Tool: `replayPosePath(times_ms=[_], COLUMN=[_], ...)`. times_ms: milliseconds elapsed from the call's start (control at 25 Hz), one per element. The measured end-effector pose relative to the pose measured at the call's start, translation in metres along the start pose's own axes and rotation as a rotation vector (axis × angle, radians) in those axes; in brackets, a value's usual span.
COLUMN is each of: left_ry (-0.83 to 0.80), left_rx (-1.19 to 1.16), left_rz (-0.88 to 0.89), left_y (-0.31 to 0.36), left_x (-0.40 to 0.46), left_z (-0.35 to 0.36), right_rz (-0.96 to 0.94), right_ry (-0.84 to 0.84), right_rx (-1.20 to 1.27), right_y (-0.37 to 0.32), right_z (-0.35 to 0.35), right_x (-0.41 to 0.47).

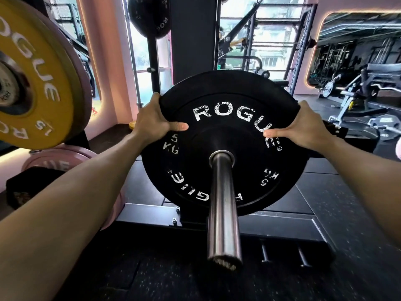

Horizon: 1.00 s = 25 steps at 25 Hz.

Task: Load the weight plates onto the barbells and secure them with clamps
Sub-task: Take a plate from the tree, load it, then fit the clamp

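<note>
A black 5 kg plate [223,174] with white lettering sits on the steel barbell sleeve [224,211], which points toward me through its centre hole. My left hand [153,119] grips the plate's upper left rim, thumb on the face and fingers behind the edge. My right hand [300,127] grips the upper right rim the same way. A long bare stretch of sleeve lies in front of the plate. No clamp shows anywhere.
A yellow 15 kg plate [32,83] hangs on a storage peg at the left, with pink plates [54,157] below it. Another black plate [149,16] hangs high on the rack upright. Gym machines [358,101] stand at the right on dark rubber flooring.
</note>
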<state>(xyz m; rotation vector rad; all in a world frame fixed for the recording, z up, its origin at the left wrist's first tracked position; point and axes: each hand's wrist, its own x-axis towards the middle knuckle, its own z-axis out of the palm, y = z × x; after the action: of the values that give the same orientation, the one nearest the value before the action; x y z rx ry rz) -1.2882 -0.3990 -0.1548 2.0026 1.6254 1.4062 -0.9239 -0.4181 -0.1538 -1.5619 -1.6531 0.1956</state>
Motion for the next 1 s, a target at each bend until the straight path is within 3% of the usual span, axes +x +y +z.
replayPosePath(times_ms=[360, 720, 1000], left_ry=[0.022, 0.029, -0.111], left_rx=[0.019, 0.074, 0.122], left_rz=[-0.009, 0.004, -0.101], left_y=[-0.031, -0.040, -0.011], left_x=[0.083, 0.109, 0.119], left_z=[0.051, 0.067, 0.044], right_rz=[-0.004, 0.044, 0.234], right_ry=[0.042, 0.043, -0.086], right_rx=[-0.026, -0.033, -0.214], right_y=[0.028, 0.038, 0.012], right_z=[0.038, 0.047, 0.023], right_x=[0.090, 0.110, 0.114])
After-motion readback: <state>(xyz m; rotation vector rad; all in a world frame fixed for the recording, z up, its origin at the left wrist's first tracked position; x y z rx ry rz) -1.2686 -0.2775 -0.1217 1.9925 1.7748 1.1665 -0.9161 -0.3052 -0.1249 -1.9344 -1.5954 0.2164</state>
